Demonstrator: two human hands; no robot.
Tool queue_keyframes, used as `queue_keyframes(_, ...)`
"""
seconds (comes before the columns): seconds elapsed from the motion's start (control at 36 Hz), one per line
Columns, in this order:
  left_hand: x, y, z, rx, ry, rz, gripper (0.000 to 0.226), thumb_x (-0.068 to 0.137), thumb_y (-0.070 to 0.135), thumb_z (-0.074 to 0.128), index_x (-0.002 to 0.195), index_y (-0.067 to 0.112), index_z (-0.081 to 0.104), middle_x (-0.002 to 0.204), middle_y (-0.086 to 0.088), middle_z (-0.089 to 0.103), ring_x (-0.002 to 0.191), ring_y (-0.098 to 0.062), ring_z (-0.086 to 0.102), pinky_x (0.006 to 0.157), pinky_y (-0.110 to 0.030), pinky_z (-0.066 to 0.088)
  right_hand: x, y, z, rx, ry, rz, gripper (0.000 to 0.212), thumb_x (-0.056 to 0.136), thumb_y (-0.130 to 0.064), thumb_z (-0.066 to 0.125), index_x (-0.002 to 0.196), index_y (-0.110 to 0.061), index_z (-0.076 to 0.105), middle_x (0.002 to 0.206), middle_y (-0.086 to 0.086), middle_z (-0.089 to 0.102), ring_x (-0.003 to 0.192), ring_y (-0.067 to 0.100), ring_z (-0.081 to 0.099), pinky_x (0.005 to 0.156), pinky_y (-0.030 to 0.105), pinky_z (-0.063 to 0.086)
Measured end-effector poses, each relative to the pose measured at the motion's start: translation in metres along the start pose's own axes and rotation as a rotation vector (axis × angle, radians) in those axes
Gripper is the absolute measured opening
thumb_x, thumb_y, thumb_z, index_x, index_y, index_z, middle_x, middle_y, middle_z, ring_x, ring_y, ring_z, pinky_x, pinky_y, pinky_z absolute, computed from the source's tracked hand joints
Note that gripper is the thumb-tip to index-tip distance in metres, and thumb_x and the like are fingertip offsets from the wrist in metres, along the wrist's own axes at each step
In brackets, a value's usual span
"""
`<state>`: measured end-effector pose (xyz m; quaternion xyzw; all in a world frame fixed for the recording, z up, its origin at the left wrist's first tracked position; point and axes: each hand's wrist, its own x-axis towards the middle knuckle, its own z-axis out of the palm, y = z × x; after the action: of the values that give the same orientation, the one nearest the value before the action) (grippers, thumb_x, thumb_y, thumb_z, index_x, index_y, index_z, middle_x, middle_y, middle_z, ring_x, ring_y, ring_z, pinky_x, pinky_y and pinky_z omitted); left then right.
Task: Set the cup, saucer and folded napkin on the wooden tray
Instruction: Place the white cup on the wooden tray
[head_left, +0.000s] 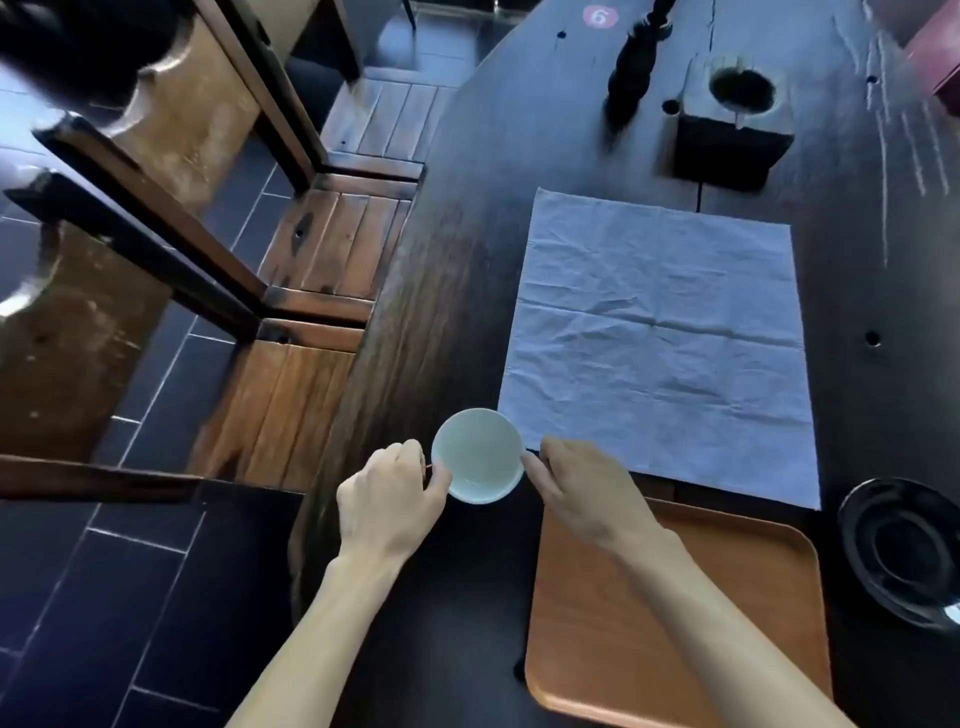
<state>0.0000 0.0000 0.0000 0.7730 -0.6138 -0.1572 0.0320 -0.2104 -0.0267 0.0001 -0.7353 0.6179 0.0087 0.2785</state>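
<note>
A pale green cup (478, 454) sits at the near left part of the dark table, between my two hands. My left hand (389, 501) grips its left rim and my right hand (582, 491) grips its right rim. Whether the cup rests on the table or is lifted I cannot tell. A wooden tray (727, 623) lies bare just right of the cup, partly under my right forearm. A white napkin (660, 332) lies spread out flat beyond the tray. A black saucer (904, 551) sits at the right edge.
The dark wooden table (457, 260) runs away from me, its left edge close to the cup. A black wooden block with a round hole (732, 124) and a dark turned post (634, 73) stand at the far end. Wooden benches (332, 249) line the left side.
</note>
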Motion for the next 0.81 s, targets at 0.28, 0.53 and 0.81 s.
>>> queue_keyframes(0.28,0.005,0.008,0.003,0.116,-0.047,-0.019,0.038,0.091,0.032,0.043,0.058,0.017,0.031,0.056,0.002,0.047,0.053,-0.023,0.044,0.051,-0.03,0.033,0.02,-0.006,0.004,0.025,-0.117,-0.028,0.042,0.105,-0.047,0.031,0.078,-0.017,0.041,0.073,-0.002,0.05,0.077,0.028,0.054,0.067,0.041,0.039)
queue_keyframes(0.53,0.007,0.008,0.002,0.072,-0.108,-0.036,0.039,0.095,0.031,0.04,0.061,0.017,0.028,0.058,0.001,0.044,0.058,-0.026,0.045,0.057,-0.034,0.033,0.023,-0.007,0.006,0.026,-0.115,-0.021,0.039,0.106,-0.041,0.032,0.076,-0.017,0.04,0.067,-0.002,0.048,0.067,0.026,0.05,0.064,0.037,0.033)
queue_keyframes(0.81,0.009,0.011,-0.001,0.069,-0.096,-0.021,0.035,0.093,0.024,0.042,0.06,0.016,0.031,0.057,0.002,0.044,0.054,-0.024,0.043,0.056,-0.034,0.03,0.015,-0.014,0.008,0.069,-0.092,0.009,0.039,0.107,-0.033,0.031,0.072,-0.018,0.036,0.069,0.0,0.047,0.069,0.026,0.048,0.068,0.036,0.031)
